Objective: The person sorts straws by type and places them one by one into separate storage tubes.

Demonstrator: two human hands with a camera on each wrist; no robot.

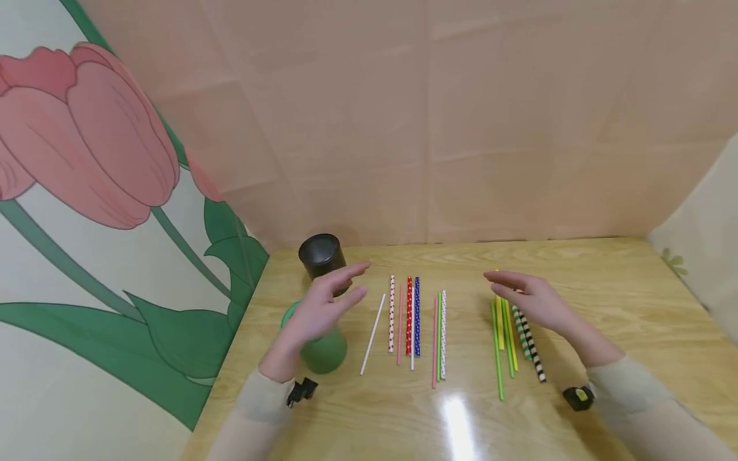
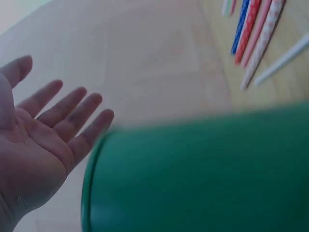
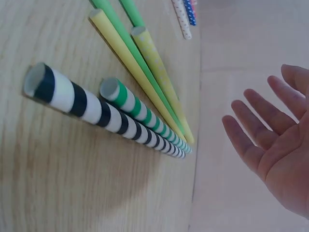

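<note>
Head view: two bare hands, both spread wide, are raised over a wood-grain table (image 1: 357, 422). The left hand (image 1: 319, 310), fingers extended and thumb apart, partly hides a green cup (image 1: 324, 353); from where I stand, I cannot tell whether they touch. Just behind stands a black cup (image 1: 320, 251). The right hand (image 1: 536, 301), its fingers likewise extended, covers the far ends of the right-hand group of straws — green straws (image 1: 498, 358), yellow straws (image 1: 500, 326), a green-and-white striped straw (image 1: 523, 339) and, outermost, a black-and-white striped straw (image 1: 531, 350).

Between the hands lie the remaining straws, roughly parallel. Nearest the left hand is a slanted white straw (image 1: 372, 334); next come a red-on-white patterned straw (image 1: 391, 314), a pink straw (image 1: 400, 326), a red dotted straw (image 1: 409, 314), a second white straw (image 1: 412, 362) and a blue dotted straw (image 1: 418, 317). Farther right, three more lie side by side: pink, green and dotted white.

Beyond the table hangs a pinkish covering (image 1: 461, 128); at left, a wall painted with tulips (image 1: 115, 128).
</note>
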